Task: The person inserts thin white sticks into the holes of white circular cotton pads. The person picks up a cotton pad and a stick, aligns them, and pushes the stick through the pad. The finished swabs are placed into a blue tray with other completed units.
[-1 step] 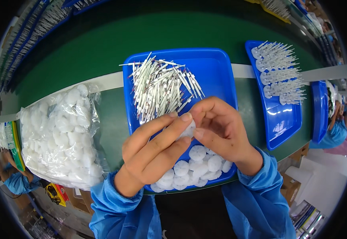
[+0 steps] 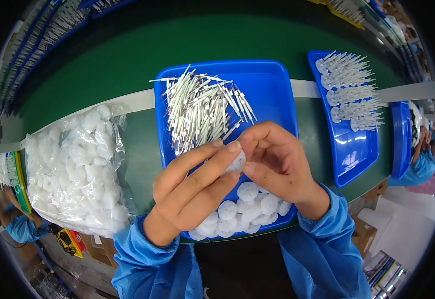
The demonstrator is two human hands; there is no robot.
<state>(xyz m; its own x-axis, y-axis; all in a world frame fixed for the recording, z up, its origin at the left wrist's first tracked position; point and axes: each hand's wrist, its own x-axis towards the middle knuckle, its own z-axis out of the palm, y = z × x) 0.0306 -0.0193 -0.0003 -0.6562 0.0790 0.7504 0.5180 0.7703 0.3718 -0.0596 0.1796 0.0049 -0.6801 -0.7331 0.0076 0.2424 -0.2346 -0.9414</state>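
Observation:
A small white translucent round piece (image 2: pixel 235 163) is held up over the near part of a blue tray (image 2: pixel 270 92). The fingers of my left hand (image 2: pixel 190 187) are closed round its left side and hide much of it. My right hand (image 2: pixel 280 167) is curled, with its thumb and index fingertip pinching at the right edge of the same piece. In the tray's far left part lies a heap of thin white sticks (image 2: pixel 195 112) with dark ends. A pile of similar white round pieces (image 2: pixel 247 212) fills the near part, below my hands.
To the left lies a clear plastic bag (image 2: pixel 78 169) full of white round pieces. Right of my tray stands a second blue tray (image 2: pixel 349 164) holding rows of round pieces with sticks (image 2: pixel 352 94). People's blue sleeves (image 2: pixel 25 229) show at both far sides of the green table (image 2: pixel 127 55).

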